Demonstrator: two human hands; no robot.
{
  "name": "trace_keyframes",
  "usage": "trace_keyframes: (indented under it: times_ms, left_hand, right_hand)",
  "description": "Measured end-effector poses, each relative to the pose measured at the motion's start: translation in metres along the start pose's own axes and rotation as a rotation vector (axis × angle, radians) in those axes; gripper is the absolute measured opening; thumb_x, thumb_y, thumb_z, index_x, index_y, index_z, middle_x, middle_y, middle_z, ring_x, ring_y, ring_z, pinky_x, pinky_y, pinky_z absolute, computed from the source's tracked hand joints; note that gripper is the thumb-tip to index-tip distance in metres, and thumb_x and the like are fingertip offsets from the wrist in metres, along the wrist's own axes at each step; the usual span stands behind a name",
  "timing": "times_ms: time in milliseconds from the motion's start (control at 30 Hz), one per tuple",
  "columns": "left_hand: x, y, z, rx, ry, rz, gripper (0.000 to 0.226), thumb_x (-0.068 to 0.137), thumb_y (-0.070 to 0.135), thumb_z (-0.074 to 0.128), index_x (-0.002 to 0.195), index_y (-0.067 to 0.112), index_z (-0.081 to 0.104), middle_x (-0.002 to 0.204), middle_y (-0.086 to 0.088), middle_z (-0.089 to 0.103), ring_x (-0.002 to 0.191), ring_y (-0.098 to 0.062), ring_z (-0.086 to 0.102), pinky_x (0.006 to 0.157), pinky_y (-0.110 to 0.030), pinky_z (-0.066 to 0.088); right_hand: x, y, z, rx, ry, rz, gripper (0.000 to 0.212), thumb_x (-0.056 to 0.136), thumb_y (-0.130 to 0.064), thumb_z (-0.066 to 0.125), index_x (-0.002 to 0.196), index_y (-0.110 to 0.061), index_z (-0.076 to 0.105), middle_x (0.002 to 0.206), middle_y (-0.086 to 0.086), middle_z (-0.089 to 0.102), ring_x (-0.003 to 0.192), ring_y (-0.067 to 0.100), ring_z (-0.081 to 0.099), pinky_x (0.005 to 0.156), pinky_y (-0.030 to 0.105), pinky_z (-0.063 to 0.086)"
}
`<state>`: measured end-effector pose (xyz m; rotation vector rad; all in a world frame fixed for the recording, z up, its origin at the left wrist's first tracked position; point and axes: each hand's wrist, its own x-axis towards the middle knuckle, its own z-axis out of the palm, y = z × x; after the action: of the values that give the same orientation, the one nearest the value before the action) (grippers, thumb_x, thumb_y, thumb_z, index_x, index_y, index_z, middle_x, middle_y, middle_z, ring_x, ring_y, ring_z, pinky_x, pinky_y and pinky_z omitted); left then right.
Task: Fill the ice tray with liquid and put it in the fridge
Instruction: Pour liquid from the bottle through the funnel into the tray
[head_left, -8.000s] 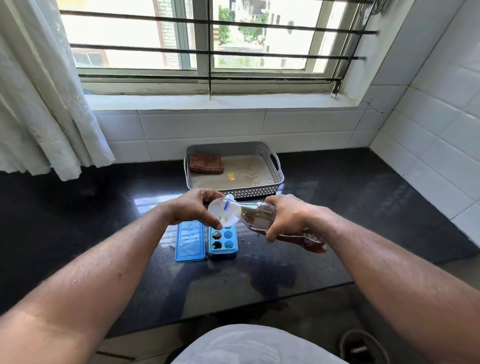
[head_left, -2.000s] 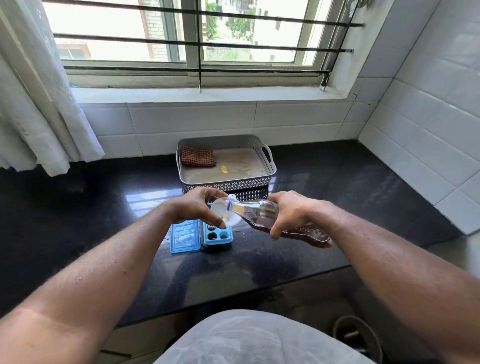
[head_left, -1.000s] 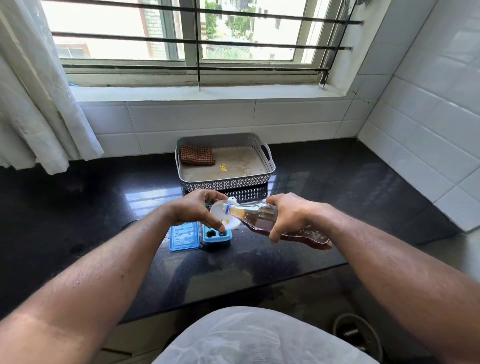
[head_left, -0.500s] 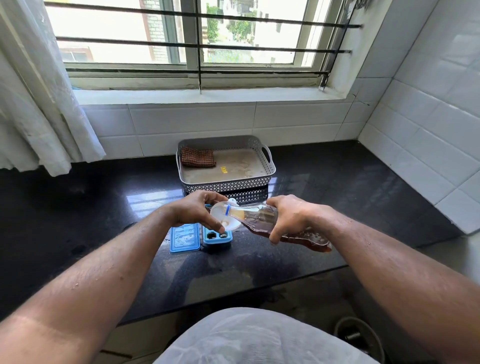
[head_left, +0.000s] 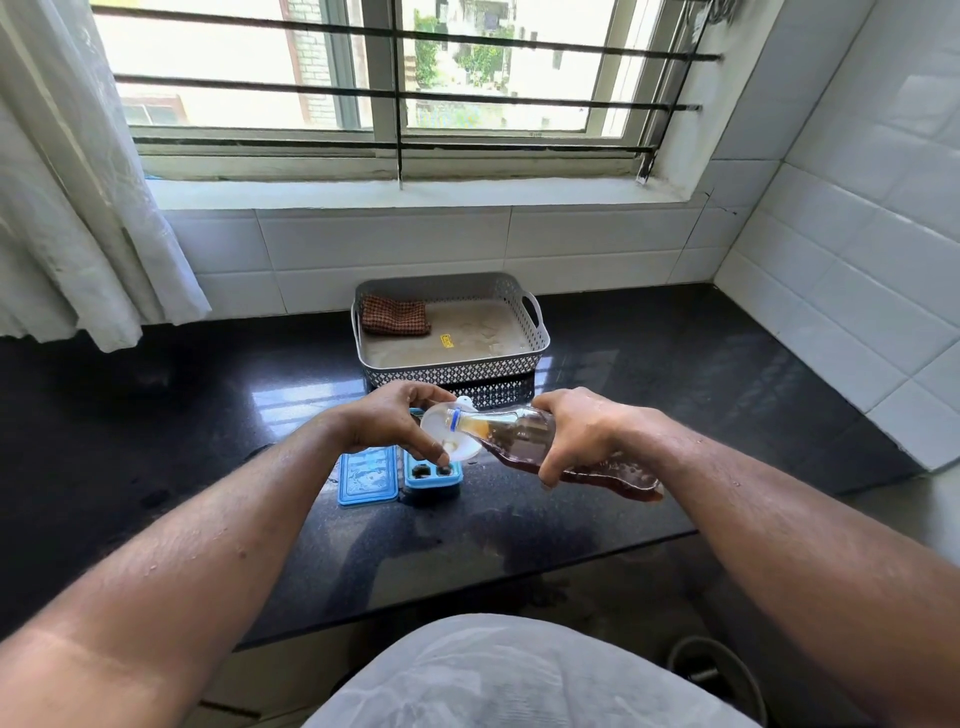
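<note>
A blue ice tray (head_left: 434, 475) lies on the black counter (head_left: 675, 374), and its near cells look dark with liquid. Its blue lid (head_left: 368, 475) rests flat just to the left. My left hand (head_left: 395, 421) pinches a small white funnel (head_left: 449, 436) over the tray, hiding the tray's far part. My right hand (head_left: 576, 431) grips a clear plastic bottle (head_left: 524, 431) of brown liquid. The bottle is tipped leftward, its mouth in the funnel.
A grey perforated basket (head_left: 537, 332) with a brown checked cloth (head_left: 395, 315) stands behind the tray, against the white tiled wall. A white curtain (head_left: 78, 208) hangs at far left. Tiles line the right side. The counter's front edge runs just below my forearms.
Little has moved over the earlier frames: both hands keep the funnel and tilted bottle over the tray. More of the visible cells look dark than eight seconds ago.
</note>
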<state>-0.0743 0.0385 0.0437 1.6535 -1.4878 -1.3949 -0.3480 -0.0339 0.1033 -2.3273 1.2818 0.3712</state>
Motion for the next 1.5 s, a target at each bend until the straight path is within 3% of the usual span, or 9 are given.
trace_keyframes:
  times_ms: [133, 333, 567, 633, 733, 867, 1033, 1167, 1500]
  left_hand:
    - [0.000, 0.000, -0.001, -0.006, -0.012, -0.006, 0.086, 0.061, 0.000, 0.096, 0.137, 0.018, 0.060, 0.122, -0.005, 0.068, 0.096, -0.017, 0.075, 0.081, -0.032, 0.063]
    - [0.000, 0.000, -0.001, -0.017, -0.006, -0.004, 0.086, 0.061, -0.001, 0.096, 0.137, 0.017, 0.060, 0.123, -0.007, 0.068, 0.105, -0.026, 0.073, 0.089, -0.045, 0.063]
    - [-0.002, 0.005, -0.006, -0.031, -0.004, 0.050, 0.064, 0.054, 0.007, 0.100, 0.110, 0.016, 0.071, 0.103, -0.004, 0.077, 0.097, -0.027, 0.075, 0.084, -0.044, 0.064]
    - [-0.002, 0.007, -0.008, -0.042, 0.019, 0.053, 0.076, 0.051, 0.009, 0.100, 0.120, 0.018, 0.070, 0.111, -0.007, 0.075, 0.101, -0.027, 0.074, 0.086, -0.045, 0.063]
    - [-0.001, 0.007, -0.005, -0.049, 0.031, 0.050, 0.085, 0.052, 0.005, 0.100, 0.129, 0.018, 0.067, 0.119, -0.008, 0.072, 0.105, -0.026, 0.074, 0.089, -0.047, 0.062]
    - [-0.003, -0.006, 0.003, 0.031, 0.072, 0.041, 0.082, 0.056, 0.005, 0.100, 0.130, 0.015, 0.067, 0.121, -0.004, 0.072, 0.109, -0.021, 0.071, 0.093, -0.035, 0.060]
    - [-0.003, -0.022, 0.005, -0.017, 0.160, 0.080, 0.079, 0.055, 0.003, 0.100, 0.125, 0.019, 0.068, 0.108, 0.003, 0.074, 0.092, -0.006, 0.070, 0.077, -0.019, 0.056]
    - [-0.008, -0.035, 0.007, -0.052, 0.218, 0.082, 0.084, 0.047, 0.019, 0.102, 0.125, 0.025, 0.068, 0.111, 0.002, 0.075, 0.101, -0.012, 0.070, 0.082, -0.023, 0.057]
    - [-0.006, -0.043, 0.013, -0.066, 0.243, 0.103, 0.086, 0.053, 0.013, 0.102, 0.129, 0.030, 0.065, 0.114, 0.000, 0.075, 0.103, -0.016, 0.072, 0.087, -0.030, 0.061]
  right_hand:
    - [0.000, 0.001, 0.000, 0.008, -0.008, -0.005, 0.079, 0.052, -0.037, 0.096, 0.120, -0.029, 0.057, 0.106, -0.006, 0.063, 0.090, 0.012, 0.063, 0.079, 0.034, 0.060]
    - [0.004, 0.003, 0.000, 0.050, 0.002, -0.020, 0.080, 0.049, -0.041, 0.095, 0.117, -0.031, 0.056, 0.105, -0.009, 0.061, 0.090, 0.011, 0.063, 0.070, 0.030, 0.054]
    - [0.007, 0.005, 0.006, 0.274, 0.081, -0.076, 0.068, 0.045, -0.048, 0.093, 0.101, -0.037, 0.056, 0.098, -0.013, 0.067, 0.087, 0.009, 0.067, 0.065, 0.025, 0.048]
    - [0.007, 0.006, 0.008, 0.395, 0.111, -0.111, 0.066, 0.046, -0.047, 0.095, 0.100, -0.038, 0.059, 0.099, -0.009, 0.071, 0.085, 0.013, 0.071, 0.064, 0.025, 0.052]
    - [0.008, 0.008, 0.013, 0.578, 0.187, -0.156, 0.069, 0.047, -0.045, 0.099, 0.107, -0.037, 0.065, 0.103, -0.005, 0.075, 0.091, 0.015, 0.075, 0.078, 0.031, 0.060]
    - [0.010, 0.007, 0.022, 0.704, 0.267, -0.182, 0.068, 0.048, -0.043, 0.101, 0.106, -0.042, 0.066, 0.102, -0.007, 0.078, 0.094, 0.010, 0.075, 0.087, 0.034, 0.061]
    - [0.018, 0.006, 0.032, 0.822, 0.387, -0.195, 0.072, 0.047, -0.044, 0.101, 0.109, -0.039, 0.065, 0.105, -0.002, 0.078, 0.097, 0.016, 0.075, 0.092, 0.044, 0.062]
    - [0.023, 0.007, 0.038, 0.894, 0.413, -0.203, 0.070, 0.048, -0.040, 0.103, 0.108, -0.038, 0.066, 0.107, 0.000, 0.077, 0.096, 0.018, 0.077, 0.090, 0.046, 0.063]
    - [0.038, 0.006, 0.048, 1.039, 0.462, -0.211, 0.069, 0.047, -0.034, 0.104, 0.106, -0.039, 0.068, 0.103, -0.005, 0.079, 0.093, 0.013, 0.077, 0.081, 0.027, 0.060]
